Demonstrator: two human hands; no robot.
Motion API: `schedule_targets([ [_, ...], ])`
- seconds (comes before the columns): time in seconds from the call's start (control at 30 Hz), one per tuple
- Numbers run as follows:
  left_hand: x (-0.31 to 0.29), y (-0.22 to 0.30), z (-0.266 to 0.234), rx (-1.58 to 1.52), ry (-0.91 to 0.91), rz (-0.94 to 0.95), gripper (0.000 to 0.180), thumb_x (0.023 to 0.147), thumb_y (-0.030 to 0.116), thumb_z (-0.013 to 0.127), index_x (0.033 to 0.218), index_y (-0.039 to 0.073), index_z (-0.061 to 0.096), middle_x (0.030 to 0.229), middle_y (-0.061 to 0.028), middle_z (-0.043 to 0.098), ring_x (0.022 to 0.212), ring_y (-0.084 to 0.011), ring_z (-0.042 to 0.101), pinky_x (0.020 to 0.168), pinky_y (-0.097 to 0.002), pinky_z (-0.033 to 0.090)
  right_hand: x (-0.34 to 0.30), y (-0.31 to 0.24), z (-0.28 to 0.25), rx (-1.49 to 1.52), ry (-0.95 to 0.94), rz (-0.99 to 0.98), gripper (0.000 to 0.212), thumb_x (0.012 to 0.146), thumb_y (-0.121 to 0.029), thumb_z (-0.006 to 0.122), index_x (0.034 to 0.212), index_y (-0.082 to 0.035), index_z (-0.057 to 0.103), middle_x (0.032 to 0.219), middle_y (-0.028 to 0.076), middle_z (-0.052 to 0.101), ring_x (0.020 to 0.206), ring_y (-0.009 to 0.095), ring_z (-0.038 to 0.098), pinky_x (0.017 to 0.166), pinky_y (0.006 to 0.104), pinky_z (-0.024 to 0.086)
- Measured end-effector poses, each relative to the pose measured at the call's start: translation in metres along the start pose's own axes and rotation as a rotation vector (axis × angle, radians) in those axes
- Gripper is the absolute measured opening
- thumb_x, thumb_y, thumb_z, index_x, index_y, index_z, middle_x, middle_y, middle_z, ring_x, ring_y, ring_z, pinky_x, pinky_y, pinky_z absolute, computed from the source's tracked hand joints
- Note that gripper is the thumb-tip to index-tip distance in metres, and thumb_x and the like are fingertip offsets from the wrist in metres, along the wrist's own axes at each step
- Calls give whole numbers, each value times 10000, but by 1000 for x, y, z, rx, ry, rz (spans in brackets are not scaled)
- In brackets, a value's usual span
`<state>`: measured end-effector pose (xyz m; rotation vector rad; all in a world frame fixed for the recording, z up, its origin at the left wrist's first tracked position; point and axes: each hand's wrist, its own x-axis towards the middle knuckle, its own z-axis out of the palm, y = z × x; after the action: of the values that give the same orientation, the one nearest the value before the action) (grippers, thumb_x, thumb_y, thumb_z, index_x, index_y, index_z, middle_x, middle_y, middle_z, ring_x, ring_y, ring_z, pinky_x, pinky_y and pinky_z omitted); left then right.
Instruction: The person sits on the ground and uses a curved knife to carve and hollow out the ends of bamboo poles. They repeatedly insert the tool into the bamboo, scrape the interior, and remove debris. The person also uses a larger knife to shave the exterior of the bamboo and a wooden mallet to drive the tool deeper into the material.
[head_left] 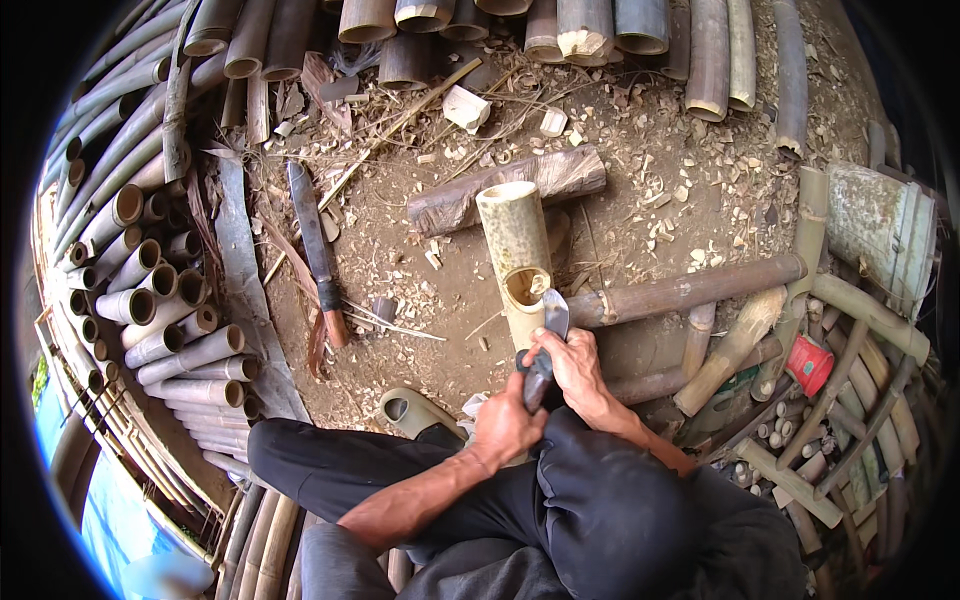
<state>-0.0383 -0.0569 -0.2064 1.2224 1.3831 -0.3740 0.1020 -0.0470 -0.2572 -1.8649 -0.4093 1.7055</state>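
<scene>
A pale bamboo tube [514,228] points away from me, its far end resting by a rough wooden block [575,177]. An opening is cut into its upper side, with a pale shaving in it. The knife [556,310] has its blade at the right edge of this opening. My left hand [508,420] is closed around the knife's dark handle. My right hand [568,362] is closed on the knife farther forward, near the base of the blade; its fingertips are partly hidden. The tube's near end is hidden behind my hands.
Left of the tube, a long machete [312,225] lies on the chip-strewn ground. Stacked bamboo tubes [150,280] line the left side, and more lie along the far edge. At right are a long bamboo pole [690,292], a red container [808,365] and a worn pale bin [880,235].
</scene>
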Motion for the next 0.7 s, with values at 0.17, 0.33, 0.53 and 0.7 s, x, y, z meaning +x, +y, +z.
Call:
schedule_targets([
  [0.17,12,-1,-22,224,38,133,416,756,193,704,1043,14,463,783,-240,657,694,-413,674,638,-515,553,-1,1,6,136,-79,112,316,984,-352,556,941,-59,667,764,48,708,509,123,542,495,278,444],
  [0.33,5,20,-170,940,-10,465,165,763,111,632,924,101,595,788,-82,663,726,-299,692,612,-428,529,-5,-14,33,893,-638,559,305,1002,-345,548,1250,-168,555,983,48,695,541,138,554,582,295,508],
  [0.53,24,-26,-130,551,-154,265,293,698,212,687,955,102,601,738,-162,672,720,-379,673,674,-480,539,-1,-27,20,500,-336,429,248,942,-221,629,1018,4,699,736,70,686,535,116,592,549,313,502],
  [0.7,9,-12,-38,141,-52,0,402,715,251,702,1054,62,598,828,-259,678,792,-425,677,769,-495,541,3,7,12,-31,2,87,380,958,-315,566,863,19,719,688,93,711,491,156,606,530,307,502],
])
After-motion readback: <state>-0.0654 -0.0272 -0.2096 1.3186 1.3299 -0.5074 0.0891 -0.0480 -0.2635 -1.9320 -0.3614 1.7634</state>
